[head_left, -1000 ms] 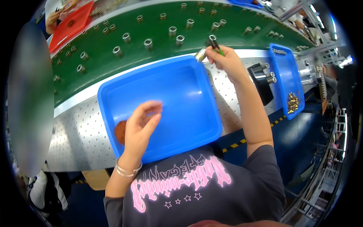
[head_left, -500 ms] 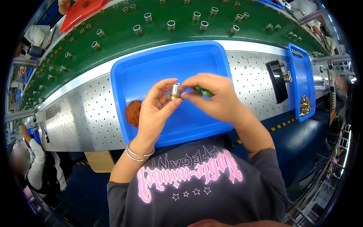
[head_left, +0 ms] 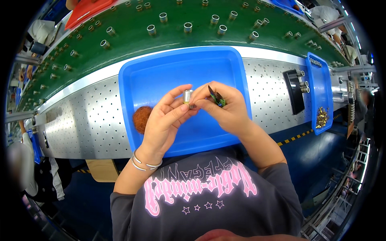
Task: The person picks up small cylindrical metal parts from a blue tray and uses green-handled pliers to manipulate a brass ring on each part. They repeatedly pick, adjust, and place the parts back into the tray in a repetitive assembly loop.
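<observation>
Here we pinch a small silver metal cylinder (head_left: 187, 97) in our left hand (head_left: 165, 120) over the wide blue plastic tray (head_left: 225, 132), while our right hand (head_left: 223, 108) grips dark green-handled tweezers (head_left: 216, 97) at it. Fitting looks underway, not finished. A narrow blue bin (head_left: 319, 86) of brass bits (head_left: 321, 117) sits right; a red tray (head_left: 86, 12) lies far left.

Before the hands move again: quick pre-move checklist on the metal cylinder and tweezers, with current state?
1. Small metal cylinder pinched between left hand fingers: ok.
2. Right hand grips the green tweezers: ok.
3. Tweezer tips meet the cylinder: cannot tell, fingers cover the spot.
4. Both hands above the big blue tray, so a dropped part would probably land inside: ok.
5. Rust-coloured wad lies in the tray beside the left hand, not touching the cylinder: ok.
</observation>
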Available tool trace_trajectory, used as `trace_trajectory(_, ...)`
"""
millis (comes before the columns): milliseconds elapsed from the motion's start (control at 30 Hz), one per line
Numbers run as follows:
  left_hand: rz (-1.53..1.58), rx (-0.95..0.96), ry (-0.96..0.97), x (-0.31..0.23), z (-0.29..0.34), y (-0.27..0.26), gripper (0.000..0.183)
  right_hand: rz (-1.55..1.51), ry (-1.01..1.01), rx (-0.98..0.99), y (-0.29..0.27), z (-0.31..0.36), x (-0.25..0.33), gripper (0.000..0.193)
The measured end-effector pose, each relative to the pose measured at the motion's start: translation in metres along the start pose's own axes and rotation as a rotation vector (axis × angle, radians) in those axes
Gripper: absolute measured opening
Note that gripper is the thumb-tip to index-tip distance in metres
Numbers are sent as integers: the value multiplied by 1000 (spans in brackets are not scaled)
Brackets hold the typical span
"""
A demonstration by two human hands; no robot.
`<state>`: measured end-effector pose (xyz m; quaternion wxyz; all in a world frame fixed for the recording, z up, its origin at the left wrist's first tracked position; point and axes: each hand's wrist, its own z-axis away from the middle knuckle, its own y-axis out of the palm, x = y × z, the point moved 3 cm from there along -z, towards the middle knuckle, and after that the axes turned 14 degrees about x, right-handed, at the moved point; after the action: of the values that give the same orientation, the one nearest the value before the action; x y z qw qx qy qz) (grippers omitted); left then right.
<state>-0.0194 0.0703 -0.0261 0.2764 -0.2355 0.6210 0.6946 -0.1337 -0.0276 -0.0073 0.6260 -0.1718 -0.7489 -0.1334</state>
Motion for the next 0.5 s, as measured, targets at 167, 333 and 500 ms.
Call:
trace_trajectory(167, 24, 17, -21, 1, -1, -2, 44, 105, -1, -54, 1, -1, 6, 2)
trace_trajectory(333, 85, 12, 7, -2, -1, 0, 44, 166, 23, -131, -6, 4, 5, 3)
trace_trajectory(500, -41, -26, 1, 1, -2, -5, 47, 221, 12, -114, 2, 2, 14, 2)
